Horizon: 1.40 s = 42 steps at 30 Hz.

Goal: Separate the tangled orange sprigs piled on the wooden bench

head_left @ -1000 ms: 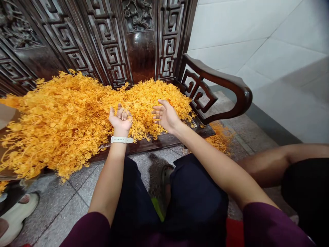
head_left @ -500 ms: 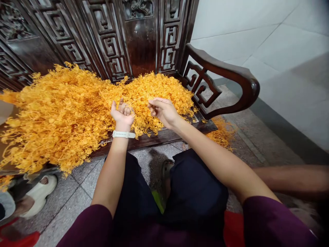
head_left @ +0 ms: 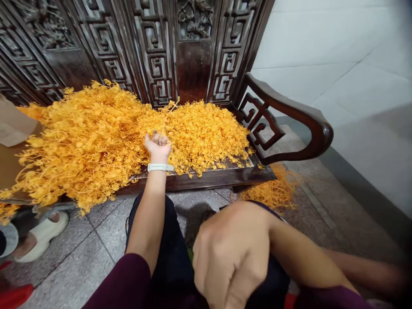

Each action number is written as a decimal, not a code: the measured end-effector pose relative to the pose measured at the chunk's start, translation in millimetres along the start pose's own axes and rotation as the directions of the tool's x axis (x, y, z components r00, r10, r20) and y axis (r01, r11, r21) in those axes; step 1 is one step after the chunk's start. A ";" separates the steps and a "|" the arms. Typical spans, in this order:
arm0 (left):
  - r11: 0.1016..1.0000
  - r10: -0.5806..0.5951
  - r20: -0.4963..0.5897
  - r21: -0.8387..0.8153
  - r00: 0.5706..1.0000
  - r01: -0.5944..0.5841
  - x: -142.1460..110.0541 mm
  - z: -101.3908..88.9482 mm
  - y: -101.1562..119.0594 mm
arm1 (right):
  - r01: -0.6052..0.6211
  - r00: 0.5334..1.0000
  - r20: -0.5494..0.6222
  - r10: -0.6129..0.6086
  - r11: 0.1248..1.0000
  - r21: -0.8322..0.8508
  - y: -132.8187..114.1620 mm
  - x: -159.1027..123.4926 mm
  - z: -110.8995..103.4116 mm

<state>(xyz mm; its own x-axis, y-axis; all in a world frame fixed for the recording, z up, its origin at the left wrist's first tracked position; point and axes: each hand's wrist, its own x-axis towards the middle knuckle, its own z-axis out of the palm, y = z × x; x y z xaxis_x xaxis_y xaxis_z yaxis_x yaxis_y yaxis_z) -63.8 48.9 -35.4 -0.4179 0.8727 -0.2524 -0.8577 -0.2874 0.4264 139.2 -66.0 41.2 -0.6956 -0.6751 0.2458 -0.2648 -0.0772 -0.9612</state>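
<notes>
A large heap of orange-yellow artificial flower sprigs (head_left: 86,137) covers the left of the dark wooden bench seat. A second pile of small yellow blossoms (head_left: 206,133) lies to its right. My left hand (head_left: 158,145), palm up with a pale watch band at the wrist, is over the gap between them. Its fingers are curled round a thin yellow sprig (head_left: 170,107) whose stem rises above them. Close to the camera, above my lap, is my right hand (head_left: 233,253), its back towards me and its fingers bent closed. Whatever it may hold is hidden.
The bench's front edge (head_left: 206,178) runs before my knees, with a curved armrest (head_left: 296,116) at right. Bare orange stems (head_left: 273,189) lie on the floor below it. At left are a cardboard box (head_left: 16,124) and another person's foot in a cream shoe (head_left: 45,238).
My right hand has drawn back from the yellow blossoms towards my body and the camera. My left hand stays near the same place on the bench. The view has shifted slightly.
</notes>
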 end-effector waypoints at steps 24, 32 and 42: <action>0.979 -0.118 0.093 -0.153 0.989 0.132 -12.5 3.7 3.9 | -0.298 -0.097 -0.982 -0.160 0.946 -0.124 8.3 -104.6 -31.1; 0.994 0.007 0.050 -0.113 0.999 -0.001 -9.2 1.6 25.7 | -0.725 0.154 -0.981 0.116 0.688 -0.032 40.1 -107.8 -27.0; 0.977 0.154 -0.014 -0.145 0.988 -0.154 2.3 4.0 14.5 | -0.813 0.345 -0.790 0.506 0.582 0.018 92.2 -123.0 -12.2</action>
<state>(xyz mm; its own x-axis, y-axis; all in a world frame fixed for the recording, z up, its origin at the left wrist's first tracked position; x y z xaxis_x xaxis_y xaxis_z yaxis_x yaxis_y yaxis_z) -76.0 48.3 -26.3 -0.5490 0.8125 -0.1961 -0.8172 -0.4727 0.3296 192.2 18.8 -76.1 -0.9021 0.3078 -0.3025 0.4229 0.4908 -0.7617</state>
